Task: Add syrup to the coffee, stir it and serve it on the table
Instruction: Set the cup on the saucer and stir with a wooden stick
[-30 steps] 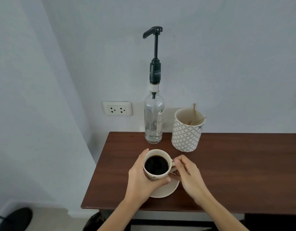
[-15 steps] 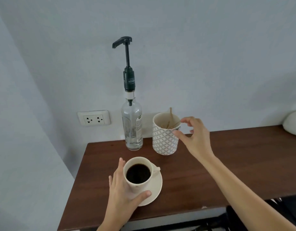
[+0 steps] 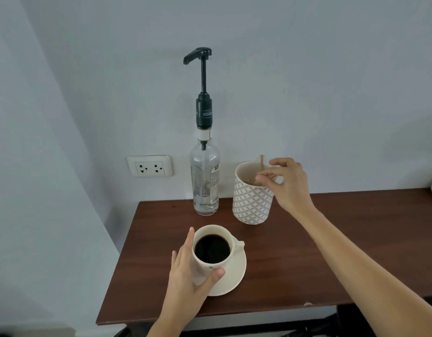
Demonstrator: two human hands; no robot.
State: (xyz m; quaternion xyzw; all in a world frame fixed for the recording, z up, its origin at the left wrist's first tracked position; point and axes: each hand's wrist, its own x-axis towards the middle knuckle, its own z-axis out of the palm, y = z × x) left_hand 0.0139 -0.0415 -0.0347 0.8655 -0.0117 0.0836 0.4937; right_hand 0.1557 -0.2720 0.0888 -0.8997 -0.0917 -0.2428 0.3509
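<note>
Now left hand (image 3: 185, 271) cups black coffee cup (image 3: 211, 251); right hand (image 3: 286, 183) pinches stirrer (image 3: 261, 162).

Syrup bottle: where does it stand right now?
In the head view the syrup bottle stands upright at the table's back edge against the wall, between the wall socket and the patterned cup.

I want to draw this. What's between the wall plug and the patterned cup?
In the head view, the syrup bottle stands between the wall socket and patterned cup.
</note>
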